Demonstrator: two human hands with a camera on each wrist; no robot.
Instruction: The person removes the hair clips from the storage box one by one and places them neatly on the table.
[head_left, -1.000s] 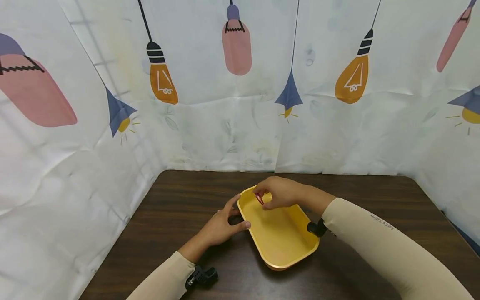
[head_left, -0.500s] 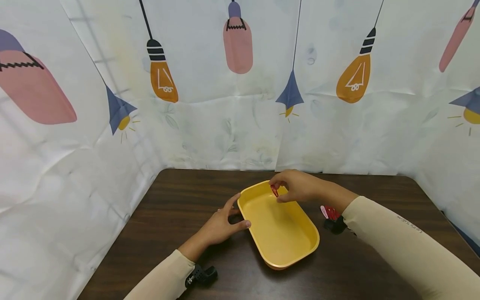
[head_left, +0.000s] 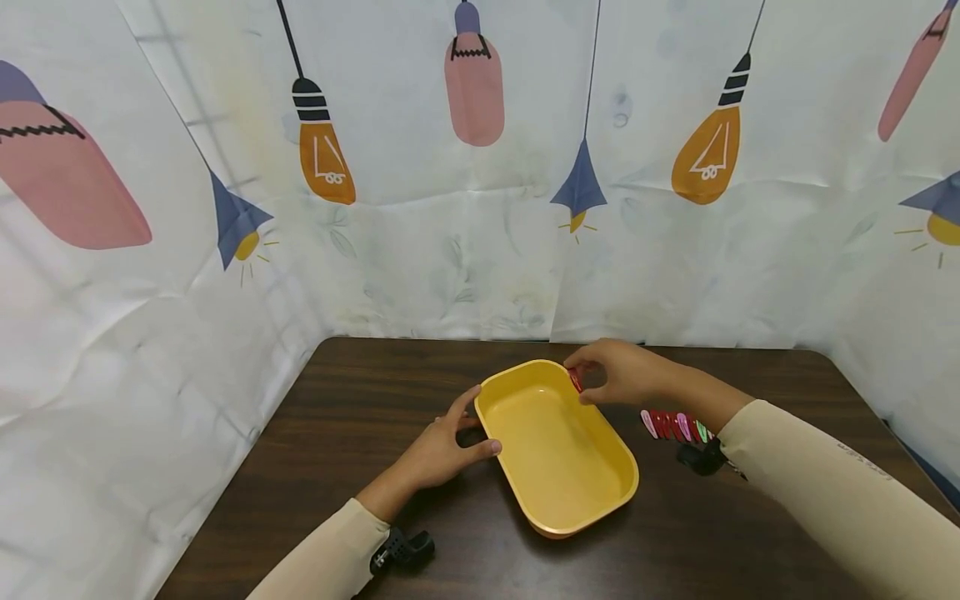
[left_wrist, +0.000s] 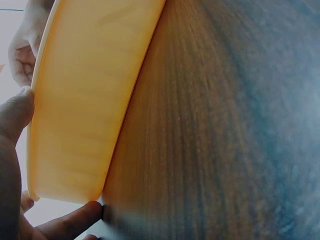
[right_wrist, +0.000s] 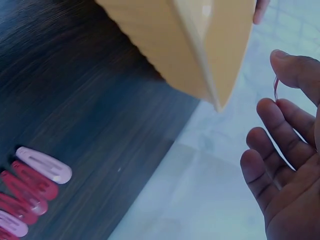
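A yellow plastic tub (head_left: pixel 558 454) stands on the dark wooden table, with bare floor showing inside it. My left hand (head_left: pixel 442 454) rests at its left side, thumb and index finger spread along the rim. In the left wrist view, the thumb (left_wrist: pixel 17 112) touches the rim and a fingertip meets the lower corner. My right hand (head_left: pixel 630 373) pinches a red snap hair clip (head_left: pixel 575 380) between thumb and fingertip, beside the tub's far right rim. Edge-on, the clip (right_wrist: pixel 276 89) looks thin in the right wrist view.
Right of the tub, several snap hair clips (head_left: pixel 675 426) in pink, red and green lie in a row, partly hidden by the right wrist's camera (head_left: pixel 702 457). A printed white curtain (head_left: pixel 450 250) hangs behind the table (head_left: pixel 397 367).
My right hand has moved right with the red hair clip, from over the tub to its far right rim. More of the clip row shows now. The left hand stays put.
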